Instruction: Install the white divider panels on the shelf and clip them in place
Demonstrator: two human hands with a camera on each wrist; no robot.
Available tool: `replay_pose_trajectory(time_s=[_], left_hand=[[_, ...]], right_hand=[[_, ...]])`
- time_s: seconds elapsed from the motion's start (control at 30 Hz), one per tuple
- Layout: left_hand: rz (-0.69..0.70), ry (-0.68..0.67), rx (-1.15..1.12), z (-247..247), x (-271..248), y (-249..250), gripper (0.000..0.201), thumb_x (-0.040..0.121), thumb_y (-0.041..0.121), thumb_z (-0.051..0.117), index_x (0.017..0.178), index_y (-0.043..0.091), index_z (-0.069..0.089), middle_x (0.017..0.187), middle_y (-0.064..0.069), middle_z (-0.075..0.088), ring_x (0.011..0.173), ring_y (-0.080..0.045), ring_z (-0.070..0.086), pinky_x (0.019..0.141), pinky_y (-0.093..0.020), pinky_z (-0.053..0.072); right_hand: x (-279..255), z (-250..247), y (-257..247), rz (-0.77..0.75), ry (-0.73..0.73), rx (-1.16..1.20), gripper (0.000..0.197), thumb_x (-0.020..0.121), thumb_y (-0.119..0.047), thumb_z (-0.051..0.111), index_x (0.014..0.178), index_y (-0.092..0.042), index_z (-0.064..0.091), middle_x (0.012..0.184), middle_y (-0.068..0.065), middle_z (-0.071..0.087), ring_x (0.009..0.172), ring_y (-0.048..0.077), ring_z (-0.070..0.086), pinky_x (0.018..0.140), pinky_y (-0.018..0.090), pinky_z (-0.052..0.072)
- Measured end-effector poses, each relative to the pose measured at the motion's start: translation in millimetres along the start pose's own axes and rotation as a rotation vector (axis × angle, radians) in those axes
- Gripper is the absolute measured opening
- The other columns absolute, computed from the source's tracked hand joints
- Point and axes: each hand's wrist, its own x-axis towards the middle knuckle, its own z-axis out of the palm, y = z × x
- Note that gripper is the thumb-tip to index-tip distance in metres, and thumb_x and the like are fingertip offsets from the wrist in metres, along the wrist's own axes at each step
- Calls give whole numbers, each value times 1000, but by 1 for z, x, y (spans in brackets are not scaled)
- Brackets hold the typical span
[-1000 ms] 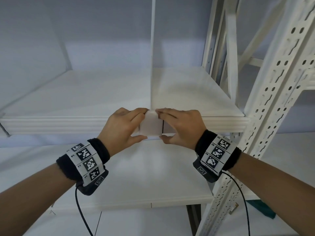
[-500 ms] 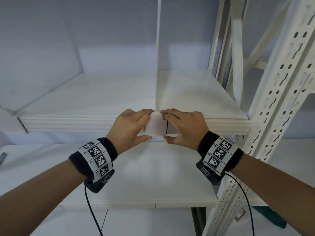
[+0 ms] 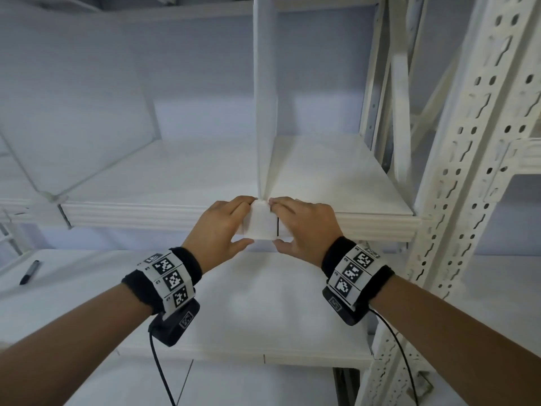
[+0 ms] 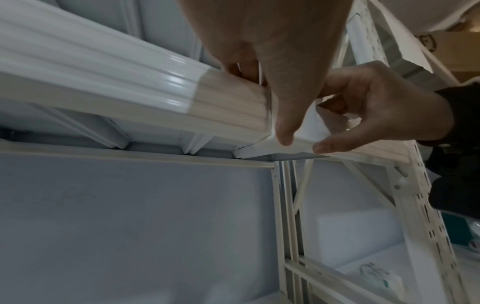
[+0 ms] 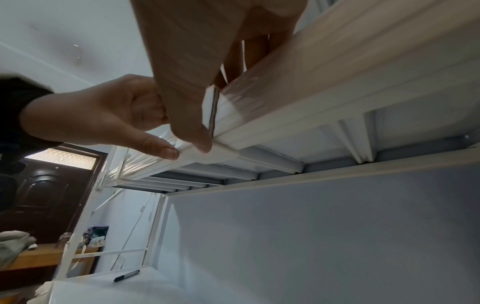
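A white divider panel [image 3: 265, 112] stands upright, edge-on, in the middle of the upper shelf [image 3: 131, 213]. At its foot a white clip [image 3: 260, 222] wraps the shelf's ribbed front edge. My left hand [image 3: 244, 222] pinches the clip's left side, fingers on top and thumb beneath. My right hand [image 3: 278, 222] pinches the right side the same way. In the left wrist view my thumb [image 4: 283, 123] presses the clip [image 4: 298, 144] from below. The right wrist view shows the clip [image 5: 207, 111] against the shelf edge [image 5: 324, 86], with a dark gap along its side.
A second white panel [image 3: 79, 118] leans on the shelf at the left. A perforated steel upright [image 3: 468, 171] stands close on the right. A black marker [image 3: 29, 272] lies on the lower shelf [image 3: 248, 312] at the far left.
Both hands stay pinched on the clip at the same spot. The head view has shifted, showing more of the left shelf and the marker.
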Motion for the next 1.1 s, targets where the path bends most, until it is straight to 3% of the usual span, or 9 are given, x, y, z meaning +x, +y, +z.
replay_pose_trajectory(time_s=[0.23,0.37,0.6,0.73,0.83,0.97,1.1], left_hand=[[-87,-101,10,-5,0,6,61,68,26,79,120,6,54,126,-5,58,81,-27,63,72,-22,40],[-101,-184,-24,-12,1,5,62,75,24,73,128,8,47,135,-4,51,97,-27,62,81,-30,49],[-31,-256,-125,-13,0,-7,73,77,19,69,140,9,35,145,-1,38,118,-22,53,95,-22,39],[47,-258,-225,-26,-13,-26,68,81,21,65,140,8,34,146,-2,35,119,-22,52,99,-27,43],[117,-212,-244,-53,-51,-52,60,85,25,60,137,8,37,143,-1,39,117,-20,51,97,-29,42],[133,-186,-193,-84,-121,-120,53,84,30,57,132,12,43,137,0,47,121,-17,48,102,-29,40],[57,-190,-143,-104,-175,-195,42,83,33,54,122,17,50,122,5,55,107,-16,55,92,-31,46]], right_hand=[[-1,1,4,-15,-10,-6,63,50,-48,80,104,-16,69,107,-5,72,75,16,71,49,23,47],[-1,-1,0,7,-42,-16,62,48,-45,80,103,-16,69,106,-4,72,71,18,71,49,25,48],[1,-10,-12,105,-78,-82,60,51,-45,78,103,-18,66,104,-7,70,64,16,68,45,25,46],[1,-11,-24,225,-112,-125,62,57,-43,75,113,-19,62,108,-6,69,71,21,70,55,29,53],[1,-16,-42,394,-93,-108,69,55,-35,85,117,-18,62,107,1,73,83,25,73,68,33,55],[10,-25,-78,626,-114,-85,71,59,-26,87,124,-15,60,110,9,72,94,31,69,80,35,50],[15,-23,-109,802,-148,-28,82,66,-22,85,137,-12,45,129,14,60,104,33,63,89,38,47]])
